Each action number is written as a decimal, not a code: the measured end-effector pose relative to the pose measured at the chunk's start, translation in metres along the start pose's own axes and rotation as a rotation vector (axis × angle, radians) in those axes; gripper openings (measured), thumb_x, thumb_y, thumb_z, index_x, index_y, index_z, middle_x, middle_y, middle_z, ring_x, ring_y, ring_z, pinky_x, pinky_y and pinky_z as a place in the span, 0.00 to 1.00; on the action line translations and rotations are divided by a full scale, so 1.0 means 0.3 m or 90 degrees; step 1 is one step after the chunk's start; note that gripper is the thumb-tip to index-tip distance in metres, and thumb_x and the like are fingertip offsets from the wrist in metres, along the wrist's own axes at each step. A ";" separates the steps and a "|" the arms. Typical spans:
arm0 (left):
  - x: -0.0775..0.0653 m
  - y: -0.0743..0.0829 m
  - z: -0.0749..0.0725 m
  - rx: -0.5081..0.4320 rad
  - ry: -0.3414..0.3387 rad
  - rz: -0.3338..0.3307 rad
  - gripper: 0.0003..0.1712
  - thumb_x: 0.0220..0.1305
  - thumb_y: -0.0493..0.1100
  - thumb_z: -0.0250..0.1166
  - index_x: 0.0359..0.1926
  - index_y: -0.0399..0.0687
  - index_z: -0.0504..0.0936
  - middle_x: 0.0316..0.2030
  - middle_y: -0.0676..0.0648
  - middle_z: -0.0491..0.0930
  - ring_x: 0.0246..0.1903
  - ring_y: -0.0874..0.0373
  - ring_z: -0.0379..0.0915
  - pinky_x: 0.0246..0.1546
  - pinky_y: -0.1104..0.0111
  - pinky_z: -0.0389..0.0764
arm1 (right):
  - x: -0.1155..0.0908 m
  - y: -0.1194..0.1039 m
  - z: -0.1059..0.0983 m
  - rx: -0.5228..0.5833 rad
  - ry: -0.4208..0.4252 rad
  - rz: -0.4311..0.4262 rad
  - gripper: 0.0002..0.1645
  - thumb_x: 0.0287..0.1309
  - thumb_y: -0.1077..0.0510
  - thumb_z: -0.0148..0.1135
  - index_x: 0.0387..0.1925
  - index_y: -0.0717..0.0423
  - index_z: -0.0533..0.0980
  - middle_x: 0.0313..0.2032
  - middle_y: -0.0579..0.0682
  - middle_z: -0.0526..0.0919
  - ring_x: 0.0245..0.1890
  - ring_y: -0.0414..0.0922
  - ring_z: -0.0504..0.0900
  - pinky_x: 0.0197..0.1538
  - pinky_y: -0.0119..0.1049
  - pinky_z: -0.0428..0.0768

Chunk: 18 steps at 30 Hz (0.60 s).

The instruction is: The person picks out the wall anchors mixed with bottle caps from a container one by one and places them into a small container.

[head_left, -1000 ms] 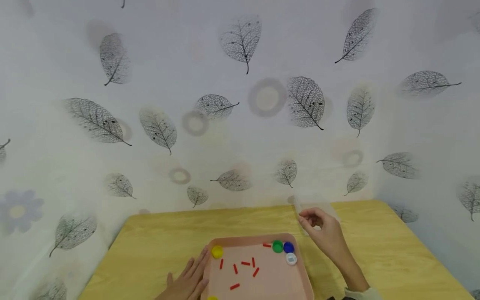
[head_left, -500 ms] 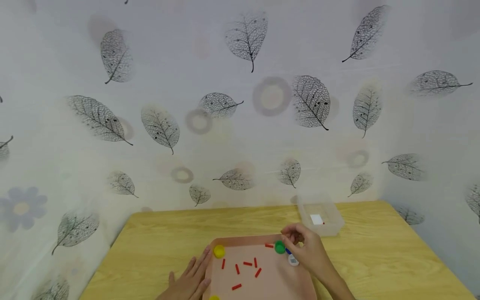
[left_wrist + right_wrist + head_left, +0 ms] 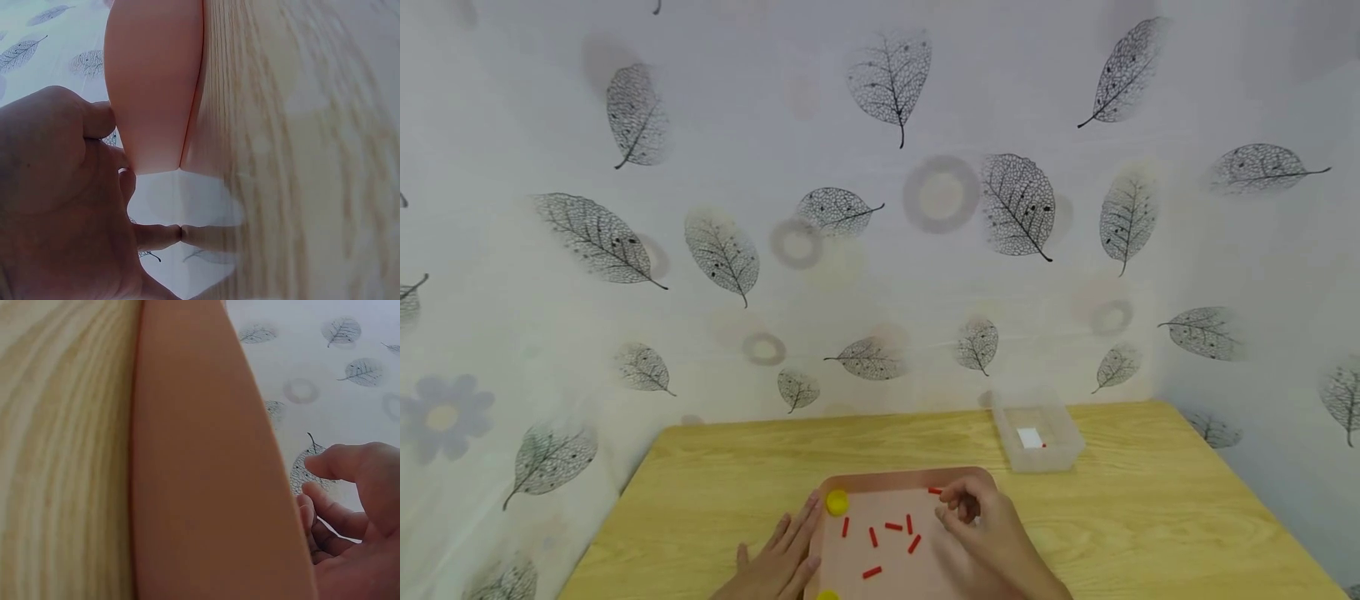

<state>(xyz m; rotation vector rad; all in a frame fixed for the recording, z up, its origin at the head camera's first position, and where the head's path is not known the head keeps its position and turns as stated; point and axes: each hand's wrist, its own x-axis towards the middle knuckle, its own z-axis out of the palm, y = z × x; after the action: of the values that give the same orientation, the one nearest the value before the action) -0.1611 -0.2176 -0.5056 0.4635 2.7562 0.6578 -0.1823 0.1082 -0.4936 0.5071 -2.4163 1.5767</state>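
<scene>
In the head view, my left hand (image 3: 778,558) lies with straight fingers against the left wall of a pink tray (image 3: 902,482). My right hand (image 3: 988,525) hovers over the tray's right side, close to a short red stick (image 3: 935,490). The right wrist view shows a gap between thumb (image 3: 337,461) and index finger, with nothing visible between them. Several more red sticks (image 3: 872,572) lie scattered on the tray floor. A yellow bottle-cap-like disc (image 3: 837,502) sits in the far left corner; another yellow one (image 3: 827,596) is cut by the frame's bottom. My right hand hides the far right corner.
A clear plastic box (image 3: 1052,458) stands behind the tray to the right, holding a white square (image 3: 1030,437) and a tiny red piece (image 3: 1043,446). Everything rests on a wood-grain table (image 3: 737,462). A leaf-patterned sheet (image 3: 880,275) rises behind it.
My right hand has moved from in front of the clear box leftward and nearer, over the tray, uncovering the box and covering the green, blue and white caps. My left hand stays put.
</scene>
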 end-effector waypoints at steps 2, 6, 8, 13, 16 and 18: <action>0.001 0.006 -0.001 -0.001 -0.003 0.001 0.37 0.71 0.68 0.33 0.75 0.66 0.39 0.74 0.54 0.39 0.69 0.38 0.44 0.40 0.19 0.34 | -0.006 0.007 0.009 0.004 -0.015 -0.002 0.06 0.55 0.58 0.68 0.32 0.53 0.77 0.31 0.46 0.76 0.26 0.37 0.74 0.30 0.30 0.77; 0.004 0.008 -0.003 0.005 -0.014 -0.007 0.37 0.70 0.69 0.32 0.75 0.66 0.38 0.74 0.54 0.39 0.69 0.38 0.44 0.40 0.19 0.34 | -0.015 0.015 0.028 0.003 -0.053 0.023 0.06 0.56 0.60 0.67 0.33 0.57 0.77 0.30 0.45 0.76 0.26 0.35 0.73 0.29 0.29 0.77; 0.006 0.007 -0.003 0.006 -0.015 -0.009 0.37 0.69 0.69 0.32 0.75 0.67 0.38 0.74 0.54 0.39 0.69 0.38 0.44 0.40 0.19 0.34 | -0.019 0.018 0.035 -0.018 -0.062 0.034 0.07 0.55 0.59 0.67 0.33 0.57 0.77 0.28 0.43 0.77 0.26 0.34 0.73 0.29 0.28 0.76; 0.010 0.005 -0.001 0.001 -0.005 -0.008 0.37 0.70 0.69 0.32 0.75 0.67 0.38 0.74 0.55 0.38 0.69 0.37 0.45 0.39 0.19 0.34 | -0.023 0.022 0.047 -0.045 -0.107 0.063 0.07 0.54 0.58 0.67 0.33 0.53 0.76 0.27 0.41 0.76 0.27 0.35 0.73 0.30 0.28 0.76; 0.008 0.007 -0.003 0.006 -0.009 -0.015 0.38 0.69 0.70 0.32 0.75 0.67 0.38 0.74 0.54 0.39 0.69 0.37 0.45 0.39 0.19 0.34 | -0.026 0.025 0.054 -0.025 -0.148 0.092 0.07 0.55 0.58 0.66 0.33 0.54 0.75 0.28 0.43 0.75 0.28 0.37 0.73 0.31 0.28 0.75; 0.005 0.010 -0.004 0.007 -0.011 -0.019 0.38 0.69 0.70 0.32 0.75 0.67 0.39 0.74 0.54 0.40 0.69 0.38 0.45 0.40 0.19 0.34 | -0.026 0.028 0.060 -0.017 -0.166 0.099 0.07 0.55 0.59 0.66 0.33 0.56 0.75 0.27 0.44 0.74 0.28 0.37 0.73 0.30 0.28 0.75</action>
<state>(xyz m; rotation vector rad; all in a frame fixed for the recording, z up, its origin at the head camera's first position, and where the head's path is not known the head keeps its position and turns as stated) -0.1622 -0.2151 -0.5034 0.4280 2.7466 0.6283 -0.1782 0.0962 -0.5107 0.5631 -2.7259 1.6249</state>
